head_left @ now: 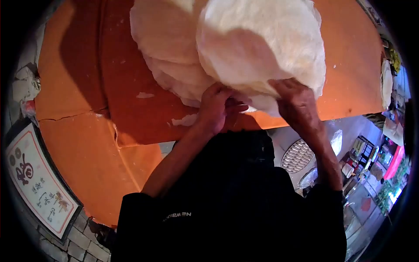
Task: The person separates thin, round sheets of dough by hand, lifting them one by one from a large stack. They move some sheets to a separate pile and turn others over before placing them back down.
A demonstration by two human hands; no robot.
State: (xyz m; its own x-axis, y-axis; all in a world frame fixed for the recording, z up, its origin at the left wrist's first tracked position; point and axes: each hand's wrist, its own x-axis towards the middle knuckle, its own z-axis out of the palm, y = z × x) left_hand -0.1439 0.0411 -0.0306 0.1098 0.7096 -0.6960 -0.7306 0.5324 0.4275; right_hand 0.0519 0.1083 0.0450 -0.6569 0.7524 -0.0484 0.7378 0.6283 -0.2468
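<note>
A stack of thin, white, round sheets lies on an orange surface. One large sheet is lifted and curls over the stack. My left hand has its fingers closed on the near edge of the stack, under the lifted sheet. My right hand grips the near edge of the lifted sheet. Both forearms reach up from my black top. The sheet hides the fingertips of both hands.
The orange surface is cracked at the left and carries white flakes. A framed sign with calligraphy leans at the lower left over paving. A round wire rack and cluttered small goods sit at the right.
</note>
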